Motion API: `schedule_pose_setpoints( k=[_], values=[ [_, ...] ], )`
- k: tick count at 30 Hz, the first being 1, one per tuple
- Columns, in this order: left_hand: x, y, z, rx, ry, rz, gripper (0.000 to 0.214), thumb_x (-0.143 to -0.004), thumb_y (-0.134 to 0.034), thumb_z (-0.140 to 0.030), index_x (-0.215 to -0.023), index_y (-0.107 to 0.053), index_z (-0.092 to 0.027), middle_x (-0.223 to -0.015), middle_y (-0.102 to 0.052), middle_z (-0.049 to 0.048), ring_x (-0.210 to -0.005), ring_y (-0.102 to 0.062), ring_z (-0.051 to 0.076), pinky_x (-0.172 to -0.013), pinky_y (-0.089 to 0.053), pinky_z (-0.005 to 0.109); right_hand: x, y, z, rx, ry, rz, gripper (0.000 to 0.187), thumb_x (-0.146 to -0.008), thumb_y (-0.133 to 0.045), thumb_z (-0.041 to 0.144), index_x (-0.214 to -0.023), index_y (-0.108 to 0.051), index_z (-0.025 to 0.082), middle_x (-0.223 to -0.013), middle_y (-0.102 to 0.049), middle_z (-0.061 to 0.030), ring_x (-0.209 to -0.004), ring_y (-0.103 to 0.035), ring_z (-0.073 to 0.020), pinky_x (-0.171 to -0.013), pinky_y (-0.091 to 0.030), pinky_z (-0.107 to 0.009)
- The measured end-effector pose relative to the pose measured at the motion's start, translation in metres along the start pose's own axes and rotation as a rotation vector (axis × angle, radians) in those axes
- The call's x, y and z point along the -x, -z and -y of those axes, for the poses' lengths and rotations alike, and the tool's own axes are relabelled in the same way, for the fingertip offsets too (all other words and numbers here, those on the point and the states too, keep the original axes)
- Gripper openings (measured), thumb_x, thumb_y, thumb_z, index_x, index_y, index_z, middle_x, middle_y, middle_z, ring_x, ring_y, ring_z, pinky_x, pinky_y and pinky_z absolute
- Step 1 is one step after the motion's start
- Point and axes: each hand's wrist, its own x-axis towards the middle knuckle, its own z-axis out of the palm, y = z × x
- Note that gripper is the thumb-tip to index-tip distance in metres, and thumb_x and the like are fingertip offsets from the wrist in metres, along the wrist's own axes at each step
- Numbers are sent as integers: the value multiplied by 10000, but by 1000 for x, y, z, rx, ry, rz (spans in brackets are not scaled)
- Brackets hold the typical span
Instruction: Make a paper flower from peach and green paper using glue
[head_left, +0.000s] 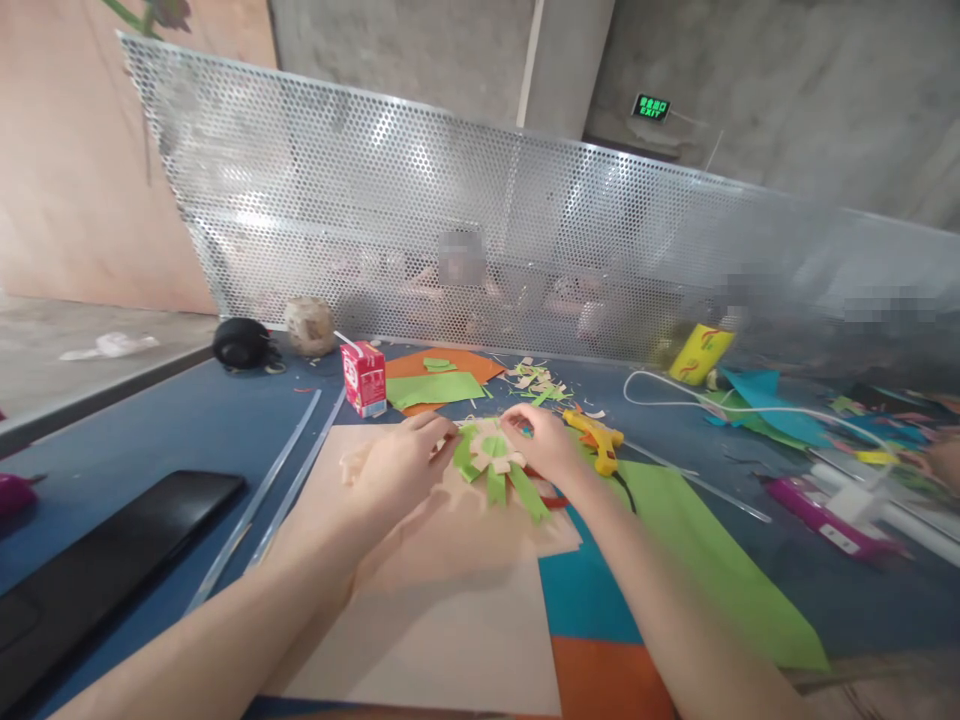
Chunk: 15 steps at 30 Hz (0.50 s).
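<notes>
A flower-shaped piece made of green and beige felt strips (493, 452) lies on a stack of beige felt sheets (435, 600) in front of me. To its left is my left hand (405, 462), fingers curled together, the tips close to a green strip; what they pinch, if anything, is too small to make out. My right hand (546, 440) reaches in from the other side, thumb and forefinger pinched at the flower's upper right edge. A yellow glue gun (596, 440) rests just right of that hand, its dark cord trailing toward me.
Left are a black phone (112, 570) and clear glue sticks (281, 485). A red drink carton (364, 380) with a straw and felt scraps (536, 380) stand behind. Green felt (712, 560), a purple power strip (832, 520) and a yellow can (701, 355) are right. A perforated metal screen (360, 200) closes the back.
</notes>
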Motion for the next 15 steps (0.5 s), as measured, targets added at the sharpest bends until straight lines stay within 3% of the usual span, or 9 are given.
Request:
schedule_pose_setpoints(
  k=[2, 5, 8, 12, 15],
  values=[
    [-1, 3, 2, -93, -46, -31, 220, -797, -375, -270, -755, -579, -198, -811, -593, 48, -646, -540, 152, -542, -370, 241, -3, 1, -10, 250, -139, -2, 308, -714, -477, 400, -884, -590, 168, -938, -593, -109, -912, -507, -235, -776, -349, -346],
    [-2, 5, 7, -133, -101, -17, 250, -816, -336, -250, -804, -579, -195, -866, -580, 60, -723, -547, 164, -602, -390, 252, -5, -2, -18, 404, -265, 98, 429, -669, -492, 502, -931, -591, 176, -988, -578, -132, -968, -472, -313, -785, -319, -413],
    [-3, 3, 10, -122, -112, 0, 253, -814, -336, -249, -820, -586, -207, -877, -575, 59, -778, -541, 178, -638, -396, 265, -5, -6, -21, 402, -300, 123, 400, -661, -496, 504, -894, -602, 197, -979, -585, -117, -971, -468, -326, -786, -308, -429],
    [-2, 2, 4, -35, -48, -1, 205, -780, -386, -258, -774, -584, -203, -850, -576, 59, -719, -541, 173, -572, -392, 255, -7, -7, -27, 269, -351, 34, 296, -643, -538, 405, -821, -609, 179, -920, -605, -117, -911, -504, -302, -765, -324, -413],
    [0, 4, -1, 89, -105, -1, 132, -744, -432, -247, -740, -552, -194, -836, -562, 53, -699, -534, 157, -608, -402, 250, -8, -7, -30, 180, -329, -7, 196, -634, -552, 326, -757, -609, 183, -875, -621, -86, -872, -527, -251, -754, -345, -363]
  ],
)
